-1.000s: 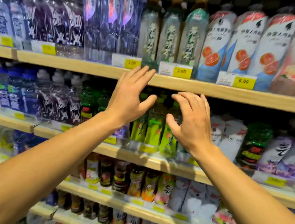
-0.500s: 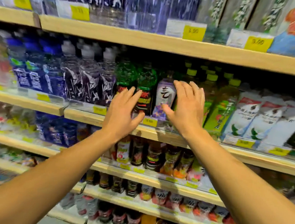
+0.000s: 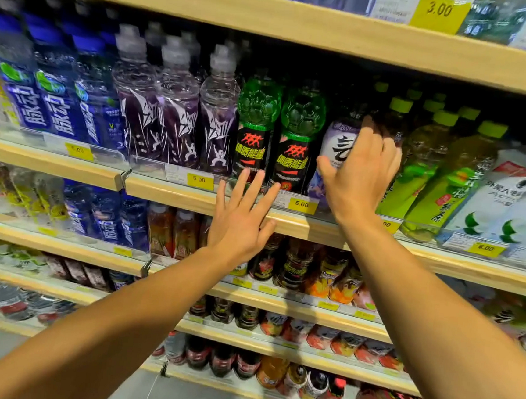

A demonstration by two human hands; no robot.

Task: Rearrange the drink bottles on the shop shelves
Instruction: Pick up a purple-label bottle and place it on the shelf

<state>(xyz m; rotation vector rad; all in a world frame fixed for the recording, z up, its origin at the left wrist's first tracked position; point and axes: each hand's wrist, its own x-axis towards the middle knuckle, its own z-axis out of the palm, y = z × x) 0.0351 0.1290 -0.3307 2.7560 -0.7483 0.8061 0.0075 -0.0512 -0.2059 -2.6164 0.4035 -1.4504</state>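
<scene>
My right hand (image 3: pixel 359 176) reaches onto the middle shelf (image 3: pixel 166 195) and grips a white-and-purple bottle (image 3: pixel 339 145). Its fingers curl over the bottle's right shoulder and its thumb lies across the lower label. That bottle stands between two green-capped black energy drink bottles (image 3: pixel 298 139) on its left and yellow-green tea bottles (image 3: pixel 417 168) on its right. My left hand (image 3: pixel 240 226) hovers lower, fingers straight and spread, in front of the shelf edge just below the energy drinks. It holds nothing.
Clear purple sports bottles (image 3: pixel 174 112) and blue bottles (image 3: pixel 51 98) fill the shelf to the left, white bottles (image 3: pixel 509 201) the far right. The upper shelf board (image 3: pixel 302 24) hangs close above the caps. Lower shelves hold small dark and orange bottles (image 3: pixel 325 271).
The view dropped from the upper shelf to the middle one and moved closer. My right hand closed onto the white-and-purple bottle. My left hand sank below the shelf edge, still spread.
</scene>
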